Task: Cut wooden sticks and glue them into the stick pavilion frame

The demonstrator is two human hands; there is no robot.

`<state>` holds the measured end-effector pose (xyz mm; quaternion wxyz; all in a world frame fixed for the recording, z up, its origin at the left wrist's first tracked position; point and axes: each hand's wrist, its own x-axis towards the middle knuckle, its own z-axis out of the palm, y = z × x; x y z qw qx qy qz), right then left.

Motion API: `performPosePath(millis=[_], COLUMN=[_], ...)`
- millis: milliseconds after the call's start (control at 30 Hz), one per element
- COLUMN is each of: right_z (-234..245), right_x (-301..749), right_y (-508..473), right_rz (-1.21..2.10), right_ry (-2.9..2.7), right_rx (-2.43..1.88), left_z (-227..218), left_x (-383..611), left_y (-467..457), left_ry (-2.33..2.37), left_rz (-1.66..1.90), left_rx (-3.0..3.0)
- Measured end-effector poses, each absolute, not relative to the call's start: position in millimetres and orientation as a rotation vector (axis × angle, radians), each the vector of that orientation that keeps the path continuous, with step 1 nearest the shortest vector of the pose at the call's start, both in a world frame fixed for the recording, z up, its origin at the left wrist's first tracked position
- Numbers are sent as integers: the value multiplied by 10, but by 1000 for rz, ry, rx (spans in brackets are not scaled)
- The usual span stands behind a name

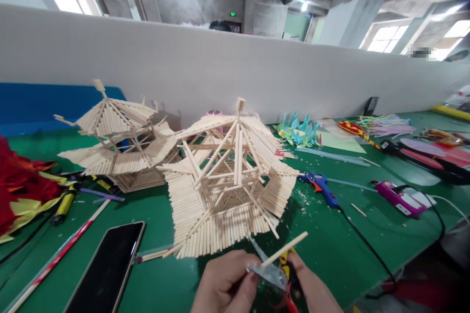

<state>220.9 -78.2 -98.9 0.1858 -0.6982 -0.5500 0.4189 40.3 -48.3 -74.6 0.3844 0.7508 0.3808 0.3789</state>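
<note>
My left hand [225, 281] is closed in a pinch on a thin wooden stick [284, 249] that slants up to the right. My right hand [312, 291] grips cutting pliers [273, 271] with yellow and red handles, and their metal jaws sit at the stick's lower end. Just beyond both hands stands a pagoda model [229, 176] built of many wooden sticks, tilted toward me. A second stick pagoda [121, 144] stands behind it to the left.
A black phone [106, 269] lies at the front left by a red-and-white rod [55, 261]. Red and yellow paper [22, 186] lies far left. A blue glue gun [323, 188] and a purple one [398, 198] with cords lie right. A grey partition [220, 63] backs the green table [367, 234].
</note>
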Motion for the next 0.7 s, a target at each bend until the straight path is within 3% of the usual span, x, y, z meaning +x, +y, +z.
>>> performPosePath(millis=[167,433,700], right_z=[-988,-968,-934], right_x=[2261,2268,2212], right_y=[-787,-685,-694], right_rz=[1255,1276,1289], right_ry=[-1643,-1601,-1625], right_rx=[-1915,-1877,-1827], left_z=[-634,-726,-640], left_x=[404,394,372], left_y=[-457,-501,-442], left_ry=[909,923,874], left_rz=[837,907,602], left_rx=[1557,1635,1043])
